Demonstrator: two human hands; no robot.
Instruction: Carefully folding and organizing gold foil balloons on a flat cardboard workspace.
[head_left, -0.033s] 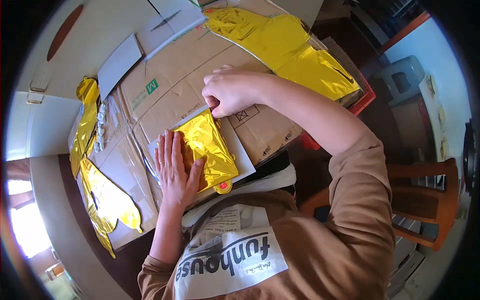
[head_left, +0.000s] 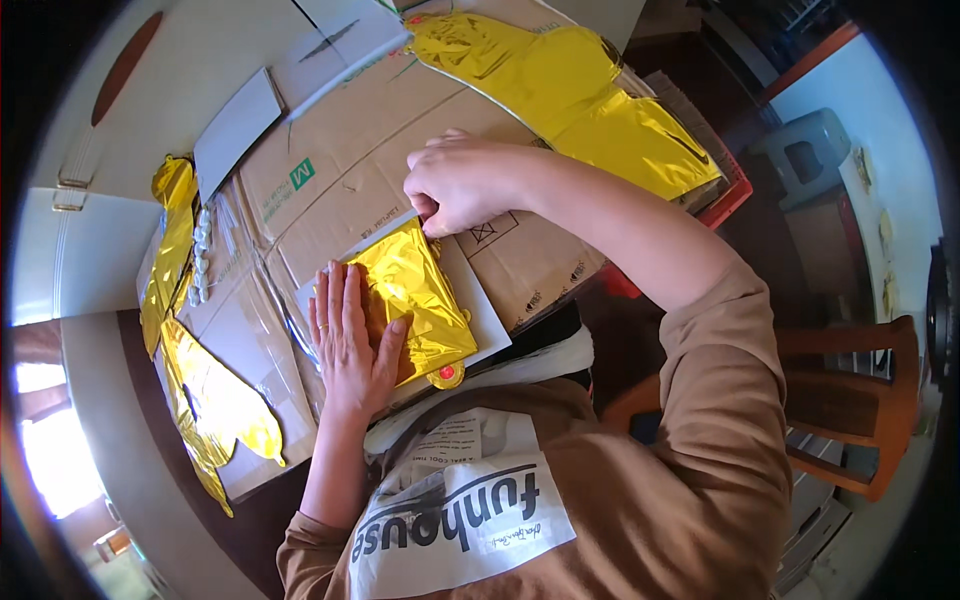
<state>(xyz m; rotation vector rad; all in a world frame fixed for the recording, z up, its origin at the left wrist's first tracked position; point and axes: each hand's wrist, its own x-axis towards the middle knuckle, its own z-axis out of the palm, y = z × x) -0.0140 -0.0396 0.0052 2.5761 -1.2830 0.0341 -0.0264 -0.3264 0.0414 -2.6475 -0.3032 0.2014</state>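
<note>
A folded gold foil balloon [head_left: 415,295] with a small red valve at its near end lies on a white card sheet [head_left: 485,315], on top of flattened cardboard boxes [head_left: 340,190]. My left hand [head_left: 350,345] lies flat on the balloon's left side, fingers spread and pressing down. My right hand [head_left: 465,185] is curled at the balloon's far edge, its fingertips pinching the foil where it meets the card.
A large flat gold foil balloon [head_left: 570,90] lies at the far right of the cardboard. More gold foil [head_left: 190,350] trails down the left side. White cards [head_left: 235,130] sit at the far left. A wooden chair [head_left: 850,400] stands to my right.
</note>
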